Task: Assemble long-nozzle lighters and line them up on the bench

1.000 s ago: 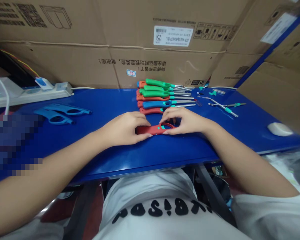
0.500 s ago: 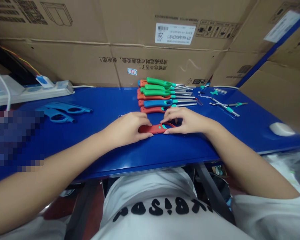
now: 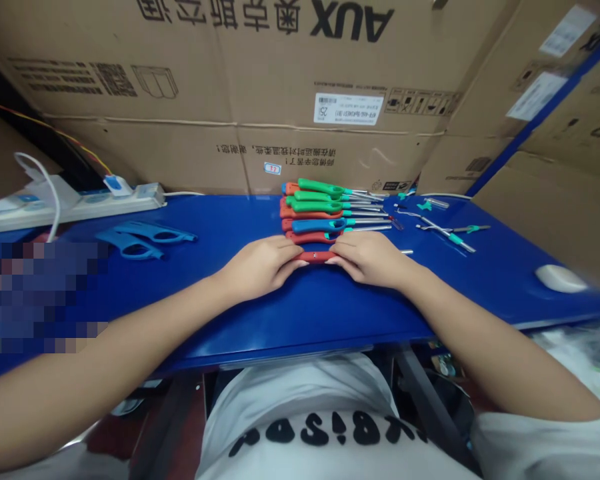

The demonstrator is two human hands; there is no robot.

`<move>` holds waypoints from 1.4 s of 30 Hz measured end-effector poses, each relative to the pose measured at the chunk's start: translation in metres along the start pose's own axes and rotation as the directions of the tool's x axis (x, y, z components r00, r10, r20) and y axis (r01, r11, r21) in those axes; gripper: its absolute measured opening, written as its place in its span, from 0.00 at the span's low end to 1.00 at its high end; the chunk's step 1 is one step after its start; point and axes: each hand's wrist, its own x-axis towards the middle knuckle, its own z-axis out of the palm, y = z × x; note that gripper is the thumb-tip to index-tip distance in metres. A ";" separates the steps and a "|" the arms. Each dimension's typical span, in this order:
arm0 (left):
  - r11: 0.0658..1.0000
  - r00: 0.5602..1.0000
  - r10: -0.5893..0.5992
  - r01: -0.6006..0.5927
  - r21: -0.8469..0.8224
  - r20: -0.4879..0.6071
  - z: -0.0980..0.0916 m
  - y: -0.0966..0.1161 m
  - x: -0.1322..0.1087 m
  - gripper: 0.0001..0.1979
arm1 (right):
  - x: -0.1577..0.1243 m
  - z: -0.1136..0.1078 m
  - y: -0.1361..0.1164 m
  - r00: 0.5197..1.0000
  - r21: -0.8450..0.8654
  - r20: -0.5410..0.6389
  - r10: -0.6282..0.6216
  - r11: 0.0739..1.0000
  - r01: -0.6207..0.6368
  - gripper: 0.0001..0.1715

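A red long-reach lighter [image 3: 316, 257] is held level between my two hands above the blue tabletop, its narrow edge facing me. My left hand [image 3: 263, 267] pinches its left end between thumb and fingers. Around the right part of the handle, my right hand [image 3: 373, 259] is closed with the thumb underneath; a bit of metal tube [image 3: 407, 252] shows beyond that hand. My fingers cover both ends of the handle. Just behind them lies a stack of lighters with green [image 3: 320, 187], blue [image 3: 313, 225], orange and red handles, metal tubes pointing right.
Two blue handle shells [image 3: 155, 233] lie on the left of the table [image 3: 260, 320], near a white power strip [image 3: 87, 208] with cables. To the right are loose tubes with teal parts [image 3: 450, 235] and a white rounded object [image 3: 561, 279]. Cardboard [image 3: 260, 133] walls the back.
The red lighter has been rolled so its edge, not its broad side with the trigger opening, faces me. My right hand has closed further around it. The head view has tilted up slightly.
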 end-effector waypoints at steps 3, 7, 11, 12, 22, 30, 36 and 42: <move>1.000 1.000 -0.018 0.018 0.025 -0.017 0.000 0.004 -0.001 0.16 | 0.001 0.000 0.001 0.999 0.053 -0.013 0.042 0.998 -0.041 0.21; 0.987 0.986 -0.159 0.159 -0.013 -0.054 -0.003 0.005 0.003 0.16 | 0.001 -0.002 0.004 0.997 0.118 -0.011 0.079 0.990 -0.077 0.22; 0.898 0.939 -0.340 0.305 -0.317 -0.059 -0.005 -0.001 0.007 0.19 | 0.000 -0.002 0.009 0.996 0.044 -0.041 0.081 0.996 -0.079 0.30; 0.852 0.927 -0.374 0.332 -0.404 -0.027 -0.005 -0.003 0.007 0.20 | 0.000 -0.001 0.010 0.995 0.030 -0.059 0.082 0.996 -0.080 0.26; 0.987 0.993 -0.078 0.063 -0.149 -0.093 -0.002 0.001 0.001 0.20 | -0.001 0.002 0.012 0.986 0.053 -0.160 0.038 0.998 -0.030 0.14; 0.987 0.998 -0.048 0.041 -0.152 -0.048 0.007 -0.011 0.005 0.18 | -0.001 0.004 0.010 0.991 0.047 -0.028 0.130 0.991 -0.128 0.12; 0.990 0.999 -0.039 0.036 -0.136 -0.020 0.001 -0.006 0.005 0.18 | -0.005 0.004 0.016 0.992 0.036 -0.019 0.127 0.991 -0.126 0.08; 0.997 0.999 -0.020 0.017 0.071 0.040 -0.002 0.009 0.002 0.19 | -0.001 0.002 0.007 0.998 0.061 -0.052 0.047 0.997 -0.044 0.08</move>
